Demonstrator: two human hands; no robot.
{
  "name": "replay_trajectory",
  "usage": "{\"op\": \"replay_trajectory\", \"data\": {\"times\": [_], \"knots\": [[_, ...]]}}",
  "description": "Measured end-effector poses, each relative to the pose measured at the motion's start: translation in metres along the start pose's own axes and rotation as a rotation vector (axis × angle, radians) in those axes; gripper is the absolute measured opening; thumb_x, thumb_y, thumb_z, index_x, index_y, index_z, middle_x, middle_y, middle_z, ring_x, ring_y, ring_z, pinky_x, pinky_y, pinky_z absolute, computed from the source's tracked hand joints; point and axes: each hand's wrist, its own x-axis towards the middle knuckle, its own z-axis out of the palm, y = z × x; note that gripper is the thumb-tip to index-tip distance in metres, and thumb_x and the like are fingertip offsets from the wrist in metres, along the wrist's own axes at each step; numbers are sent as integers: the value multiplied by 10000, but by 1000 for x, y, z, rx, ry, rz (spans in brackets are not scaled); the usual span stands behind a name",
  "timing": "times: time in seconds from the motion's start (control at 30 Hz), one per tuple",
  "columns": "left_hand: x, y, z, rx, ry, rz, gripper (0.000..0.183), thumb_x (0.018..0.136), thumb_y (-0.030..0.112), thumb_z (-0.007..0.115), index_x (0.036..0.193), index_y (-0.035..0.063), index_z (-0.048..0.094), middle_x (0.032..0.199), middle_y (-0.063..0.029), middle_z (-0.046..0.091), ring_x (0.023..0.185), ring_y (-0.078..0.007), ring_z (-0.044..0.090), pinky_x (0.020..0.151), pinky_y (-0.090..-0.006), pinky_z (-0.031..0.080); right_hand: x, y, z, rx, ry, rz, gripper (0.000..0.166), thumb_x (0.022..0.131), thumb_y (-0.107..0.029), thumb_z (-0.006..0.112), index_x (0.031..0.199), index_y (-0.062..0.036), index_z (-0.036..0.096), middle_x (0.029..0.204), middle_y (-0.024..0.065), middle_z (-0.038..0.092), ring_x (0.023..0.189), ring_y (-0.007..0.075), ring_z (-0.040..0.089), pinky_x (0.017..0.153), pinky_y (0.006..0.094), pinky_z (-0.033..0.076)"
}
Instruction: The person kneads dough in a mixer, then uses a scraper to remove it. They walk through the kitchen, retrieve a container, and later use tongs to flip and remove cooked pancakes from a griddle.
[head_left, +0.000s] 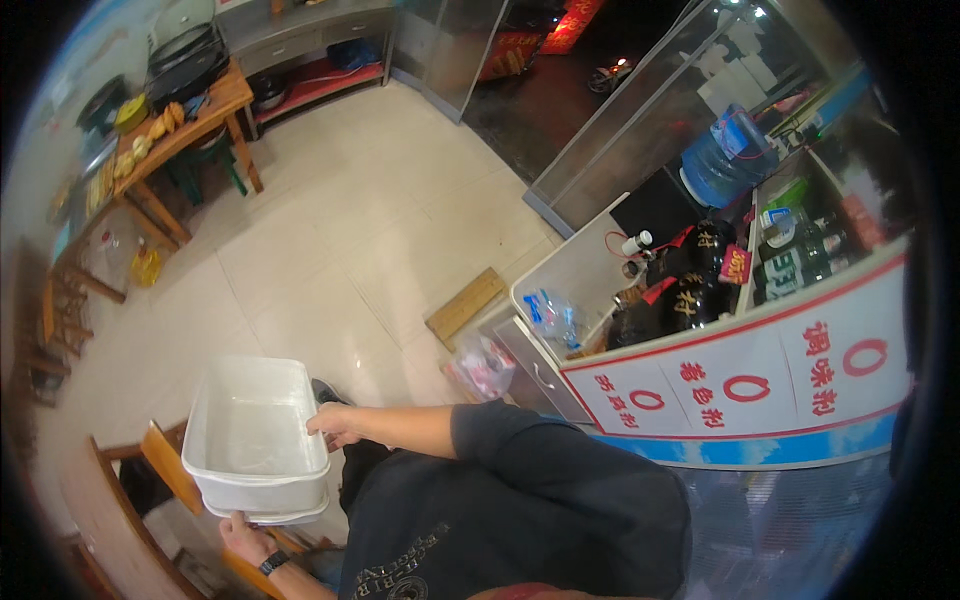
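Before me is a rectangular white plastic tub, its inside bare, with a second rim showing below it like a stacked tub or lid. My right hand grips the rim on the tub's right side, the thumb over the edge. My left hand, with a dark watch at the wrist, holds the lower edge of the stack near its bottom corner; part of its fingers is hidden beneath. The tub is off the floor, near a dark shoe.
Wooden chairs stand close by the tub. A counter with dark jars, bottles and a water jug is at right. On the tiled floor lie a wooden board and a plastic bag. A wooden table holds food at upper left.
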Motion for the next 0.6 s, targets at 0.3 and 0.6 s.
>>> {"op": "replay_trajectory", "data": {"times": [0.3, 0.6], "knots": [[183, 44, 317, 116, -452, 135, 239, 749, -22, 612, 712, 90, 404, 664, 29, 398, 580, -78, 378, 519, -237, 313, 42, -247, -99, 278, 75, -278, 475, 819, -70, 539, 1291, -29, 499, 1219, 133, 591, 1079, 263, 604, 877, 405, 512], [247, 106, 546, 184, -698, 324, 242, 706, -28, 591, 701, 80, 375, 677, 39, 335, 610, -79, 309, 536, -239, 280, 120, -366, -177, 597, 188, -384, 517, 790, -18, 569, 1299, -12, 484, 1206, 148, 596, 1112, 297, 594, 956, 468, 485]]}}
